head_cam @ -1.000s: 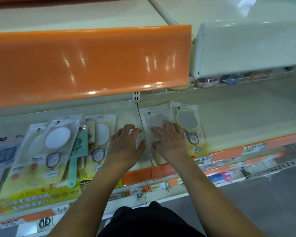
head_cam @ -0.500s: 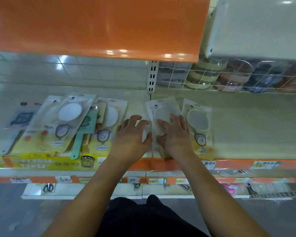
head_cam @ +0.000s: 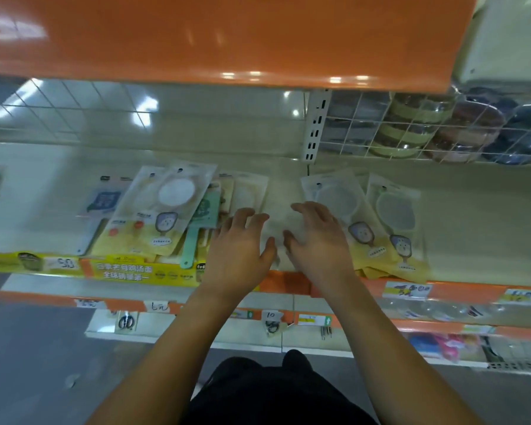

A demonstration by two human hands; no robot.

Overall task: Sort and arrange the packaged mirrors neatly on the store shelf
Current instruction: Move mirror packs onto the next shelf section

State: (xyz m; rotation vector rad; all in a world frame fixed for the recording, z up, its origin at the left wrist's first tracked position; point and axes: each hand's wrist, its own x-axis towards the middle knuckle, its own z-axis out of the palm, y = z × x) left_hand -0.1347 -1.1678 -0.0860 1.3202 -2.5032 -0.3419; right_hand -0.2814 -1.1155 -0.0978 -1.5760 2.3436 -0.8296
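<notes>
Head | both hands (head_cam: 284, 240) loosely spread, holding nothing | packaged mirrors (head_cam: 365, 222) just right of them

Soft indoor light, ceiling-lamp glare on the orange shelf front (head_cam: 215, 38), overall motion blur, wide-angle bending at edges.

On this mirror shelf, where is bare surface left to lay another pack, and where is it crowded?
Bare shelf runs right of the two mirror packs, out to the frame edge. A narrow blurred strip lies between the left hand and right hand. Crowded: the overlapping pile left of the hands.
</notes>
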